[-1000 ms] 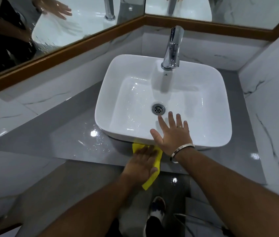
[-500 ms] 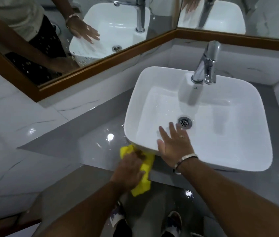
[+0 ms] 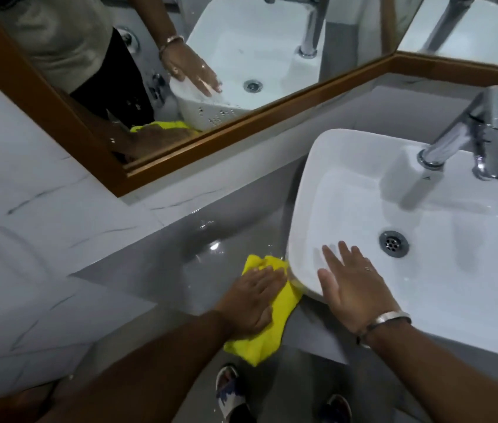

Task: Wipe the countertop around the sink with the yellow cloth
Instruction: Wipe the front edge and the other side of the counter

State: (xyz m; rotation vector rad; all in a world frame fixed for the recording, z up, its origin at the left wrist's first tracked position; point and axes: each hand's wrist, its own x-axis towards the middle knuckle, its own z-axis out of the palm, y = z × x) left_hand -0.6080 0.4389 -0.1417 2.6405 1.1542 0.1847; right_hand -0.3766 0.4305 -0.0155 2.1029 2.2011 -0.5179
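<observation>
A yellow cloth (image 3: 264, 337) lies on the grey countertop (image 3: 156, 264) at the near left corner of the white basin (image 3: 312, 190). My left hand (image 3: 252, 300) presses flat on the cloth, fingers pointing toward the basin. Part of the cloth hangs over the counter's front edge. My right hand (image 3: 351, 285) rests flat with fingers spread on the basin's near rim, a metal bangle on its wrist. Water drops and glare show on the counter left of the basin.
A chrome tap (image 3: 467, 138) stands at the basin's back, and a drain (image 3: 393, 243) sits in its middle. A wood-framed mirror (image 3: 199, 141) runs along the marble wall behind. My sandalled feet (image 3: 229, 392) show below the counter edge.
My left hand has slid the cloth leftward along the counter's front, from under the basin's front edge to its left corner. My right hand stayed on the rim. The view shifted left.
</observation>
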